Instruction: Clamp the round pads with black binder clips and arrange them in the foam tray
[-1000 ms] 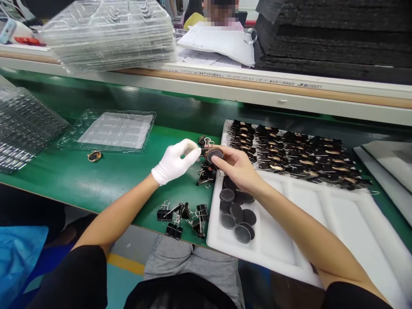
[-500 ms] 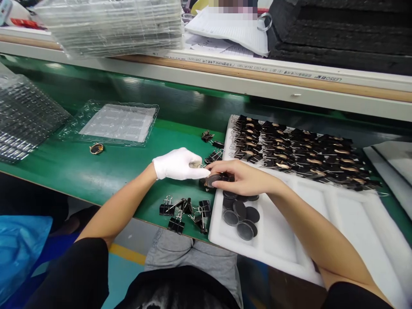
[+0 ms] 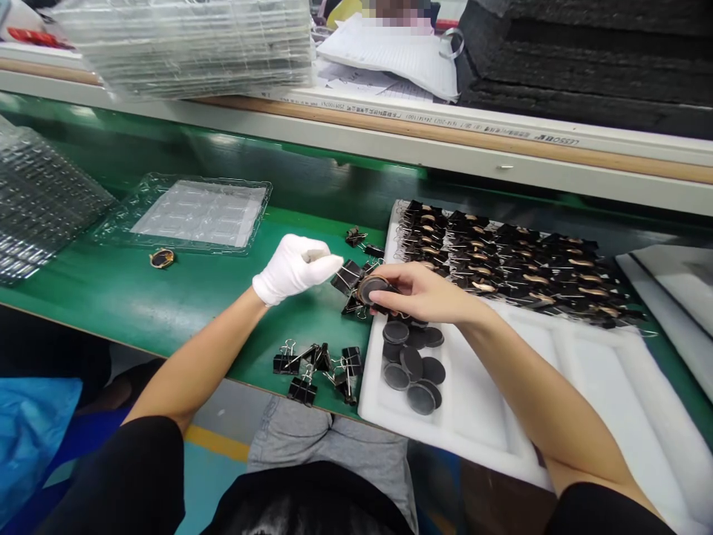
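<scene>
My left hand [image 3: 294, 268], in a white glove, pinches the wire handles of a black binder clip [image 3: 346, 276] just above the green bench. My bare right hand [image 3: 423, 293] grips a dark round disc [image 3: 372, 287] beside that clip, at the left edge of the white foam tray [image 3: 557, 371]. Several more dark discs [image 3: 411, 361] lie piled in the tray's near-left pocket under my right hand. Loose binder clips [image 3: 317, 368] lie on the bench by its front edge.
Rows of clipped dark parts [image 3: 512, 264] fill the tray's far side. A clear blister tray [image 3: 192, 214] and a small round part [image 3: 162, 258] lie to the left. Stacked clear trays [image 3: 189, 44], papers and black foam [image 3: 590, 59] sit on the raised shelf behind.
Both hands dipped toward the bench half a second ago and have lifted again. My left hand now holds a binder clip next to the disc.
</scene>
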Motion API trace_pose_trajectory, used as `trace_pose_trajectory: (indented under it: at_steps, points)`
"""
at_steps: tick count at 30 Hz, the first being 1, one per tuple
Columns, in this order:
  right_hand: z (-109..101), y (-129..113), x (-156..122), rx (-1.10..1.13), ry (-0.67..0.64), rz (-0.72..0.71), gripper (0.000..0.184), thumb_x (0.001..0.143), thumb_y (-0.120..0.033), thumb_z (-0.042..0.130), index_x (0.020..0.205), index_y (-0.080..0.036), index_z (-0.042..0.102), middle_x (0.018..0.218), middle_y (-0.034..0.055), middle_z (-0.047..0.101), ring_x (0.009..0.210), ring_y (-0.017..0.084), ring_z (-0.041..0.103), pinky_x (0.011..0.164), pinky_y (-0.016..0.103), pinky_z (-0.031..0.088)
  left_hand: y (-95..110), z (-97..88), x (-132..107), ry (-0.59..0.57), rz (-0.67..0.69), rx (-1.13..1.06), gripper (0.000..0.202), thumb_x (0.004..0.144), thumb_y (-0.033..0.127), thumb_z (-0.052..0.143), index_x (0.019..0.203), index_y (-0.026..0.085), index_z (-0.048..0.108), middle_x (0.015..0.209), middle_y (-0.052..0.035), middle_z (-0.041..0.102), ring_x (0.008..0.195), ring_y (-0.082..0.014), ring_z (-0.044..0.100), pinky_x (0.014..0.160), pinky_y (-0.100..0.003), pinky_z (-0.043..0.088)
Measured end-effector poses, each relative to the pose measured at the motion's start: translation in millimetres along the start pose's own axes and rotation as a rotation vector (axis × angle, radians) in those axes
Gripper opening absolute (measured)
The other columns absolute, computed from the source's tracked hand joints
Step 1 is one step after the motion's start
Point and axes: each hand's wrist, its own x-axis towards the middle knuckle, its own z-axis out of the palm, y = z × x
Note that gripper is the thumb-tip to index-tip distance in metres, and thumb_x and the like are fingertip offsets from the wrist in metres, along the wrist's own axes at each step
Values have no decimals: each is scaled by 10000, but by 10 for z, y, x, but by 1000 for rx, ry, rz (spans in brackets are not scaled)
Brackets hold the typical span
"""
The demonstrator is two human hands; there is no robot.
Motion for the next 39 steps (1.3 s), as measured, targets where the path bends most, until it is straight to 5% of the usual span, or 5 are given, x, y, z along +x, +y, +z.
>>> trace_pose_trajectory:
  at_steps: [5,18,27,35,39]
  points:
    - [119,20,43,205,-2,42,306,924,-512,723,956,-208,751,800,32,760,690,155,679,552,249,492,23,38,-45,84,127,86,464,829,403,611,453,202,430,448,37,354,473,-91,299,491,-298,224]
    - [86,-28,37,164,68,54,295,876,-478,749,871,-183,745,774,31,749,618,126,583,564,265,444,9,124,-53,94,178,144,439,865,400,573,485,197,488,441,31,463,445,-91,390,473,-271,284]
    - [-109,-73,-25,-110,0,90,275,903,-413,669,866,-150,742,742,16,654,625,119,501,560,268,342,-19,134,0,-135,131,182,403,908,408,573,574,183,558,482,43,498,465,-85,409,489,-249,326]
    - [-163,-56,-73,-256,73,-23,295,908,-413,646,741,-171,654,632,-43,438,586,100,376,549,271,251,183,198,93,-137,126,257,427,911,422,590,558,185,544,448,55,468,443,-78,398,477,-247,294]
    - [-226,-81,-95,-295,140,-37,289,919,-413,654,801,-156,716,663,-26,533,610,109,437,563,267,305,208,200,113,-156,46,219,408,948,460,577,643,189,572,516,39,573,484,-101,515,535,-245,392]
